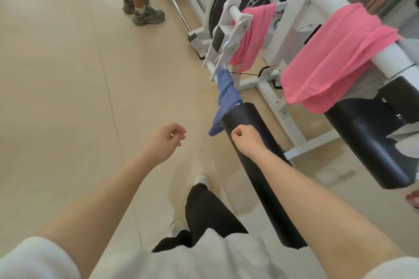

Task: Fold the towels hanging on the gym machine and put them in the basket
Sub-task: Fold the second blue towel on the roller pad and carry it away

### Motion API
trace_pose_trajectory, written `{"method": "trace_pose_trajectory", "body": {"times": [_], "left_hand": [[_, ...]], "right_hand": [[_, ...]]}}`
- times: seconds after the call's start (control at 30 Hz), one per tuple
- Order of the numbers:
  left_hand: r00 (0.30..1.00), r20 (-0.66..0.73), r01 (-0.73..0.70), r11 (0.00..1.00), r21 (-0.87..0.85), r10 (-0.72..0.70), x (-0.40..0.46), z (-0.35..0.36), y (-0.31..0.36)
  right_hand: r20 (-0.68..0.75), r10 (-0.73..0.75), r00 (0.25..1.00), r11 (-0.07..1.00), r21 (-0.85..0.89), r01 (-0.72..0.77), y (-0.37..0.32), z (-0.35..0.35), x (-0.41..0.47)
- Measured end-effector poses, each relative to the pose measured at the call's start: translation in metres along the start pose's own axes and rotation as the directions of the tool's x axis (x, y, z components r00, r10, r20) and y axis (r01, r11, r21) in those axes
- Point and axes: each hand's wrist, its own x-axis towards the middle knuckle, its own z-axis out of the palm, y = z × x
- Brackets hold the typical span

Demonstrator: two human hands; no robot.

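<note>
Towels hang on the gym machine [292, 35] — a blue towel [223, 99] on its near bar, two pink towels [254, 33] [335, 56] farther along. Right hand [246, 140], fingers curled and holding nothing, hovers over the machine's black roller pad [256, 165]; left hand [169, 140], loosely curled and empty, hangs beside it.

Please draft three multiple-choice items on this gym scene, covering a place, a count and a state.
1. Where does the blue towel hang?
A. on the thin white bar beyond the black roller pad
B. on the floor
C. over the flywheel

2. How many pink towels are in view?
A. one
B. two
C. four

3. What do the hands hold?
A. a basket
B. a towel each
C. nothing

Answers:
1 A, it drapes from the bar at the pad's far end.
2 B, a near pink towel and a far pink towel.
3 C, the left hand and right hand are curled and empty.
</note>
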Motion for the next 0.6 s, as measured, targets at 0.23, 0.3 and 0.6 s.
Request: {"method": "trace_pose_trajectory", "body": {"times": [0.23,0.3,0.6], "left_hand": [[0.971,0.158,-0.210,0.957,0.202,0.180,0.121,-0.023,0.049],[0.949,0.194,-0.294,0.919,0.262,0.248,0.166,-0.031,0.069],[0.735,0.354,-0.665,0.510,0.546,0.579,0.301,-0.037,0.153]], "right_hand": [[-0.106,0.134,0.985,0.976,0.188,-0.112,-0.007,-0.025,0.103],[-0.103,0.166,0.981,0.962,0.235,-0.138,-0.013,-0.030,0.136],[0.031,0.194,0.980,0.977,0.083,-0.196,-0.042,-0.056,0.242]]}}
